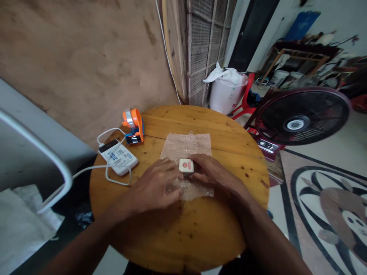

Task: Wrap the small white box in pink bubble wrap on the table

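A small white box with red print on top sits on a sheet of bubble wrap at the middle of the round wooden table. My right hand curls around the box's right side, fingers behind it and thumb in front. On the other side, my left hand is close to the box, its thumb and fingers around the near left part of the wrap. The left fingertips are partly hidden and slightly blurred.
A white power bank with looped white cables lies at the table's left. Behind it stands an orange and blue strapped device. A dark red fan stands at the right, and a white sack stands beyond the table.
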### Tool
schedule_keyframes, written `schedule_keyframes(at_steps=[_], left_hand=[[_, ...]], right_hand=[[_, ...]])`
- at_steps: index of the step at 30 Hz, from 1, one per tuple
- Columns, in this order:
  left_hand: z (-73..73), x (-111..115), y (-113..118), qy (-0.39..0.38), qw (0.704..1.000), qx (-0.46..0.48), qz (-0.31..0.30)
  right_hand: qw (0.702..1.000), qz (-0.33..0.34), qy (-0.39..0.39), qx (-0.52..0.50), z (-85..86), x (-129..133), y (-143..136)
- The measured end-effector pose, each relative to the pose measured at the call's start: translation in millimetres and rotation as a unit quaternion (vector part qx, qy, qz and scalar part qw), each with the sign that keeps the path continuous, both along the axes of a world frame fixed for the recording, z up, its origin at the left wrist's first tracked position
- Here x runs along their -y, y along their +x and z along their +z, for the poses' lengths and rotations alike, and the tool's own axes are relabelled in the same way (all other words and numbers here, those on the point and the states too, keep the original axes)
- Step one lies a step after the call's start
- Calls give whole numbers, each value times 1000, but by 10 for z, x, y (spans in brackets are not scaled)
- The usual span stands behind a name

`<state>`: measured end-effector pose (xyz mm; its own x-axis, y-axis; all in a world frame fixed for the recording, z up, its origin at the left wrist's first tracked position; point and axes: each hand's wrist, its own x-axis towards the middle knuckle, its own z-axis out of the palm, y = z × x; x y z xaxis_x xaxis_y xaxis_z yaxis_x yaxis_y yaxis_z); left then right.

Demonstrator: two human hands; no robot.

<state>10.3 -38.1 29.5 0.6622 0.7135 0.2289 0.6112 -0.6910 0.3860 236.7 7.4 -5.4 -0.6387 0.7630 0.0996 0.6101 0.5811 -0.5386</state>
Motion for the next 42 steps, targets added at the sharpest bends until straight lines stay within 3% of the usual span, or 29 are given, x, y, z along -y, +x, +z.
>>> schedule_keyframes(at_steps=[4, 8, 13, 21, 26, 31, 35, 42], left_hand=[[-85, 263, 29, 17, 996, -77, 38], [-231, 364, 98, 27, 992, -104, 68], [-349, 315, 161, 96, 990, -48, 87], [-254, 96, 194, 104, 993, 21, 48], [-400, 77, 223, 111, 986, 117, 41], [-510, 57, 176, 81, 976, 183, 90], [-480, 21, 128, 49, 977, 175, 109], [-407, 45, 98, 77, 990, 103, 53]], right_hand=[[1000, -3, -1, -4, 65, 23, -18], [1000, -11, 8, 3, 116, 46, -26], [1000, -9, 8, 8, 107, 38, -1], [1000, -21, -7, 5, 34, -6, 47], [1000, -6, 4, 14, 65, 9, 56], [999, -5, -6, 40, 132, 46, 35], [999, -6, -18, 37, 179, 67, 27], [999, -19, -31, 2, 175, 74, 15]])
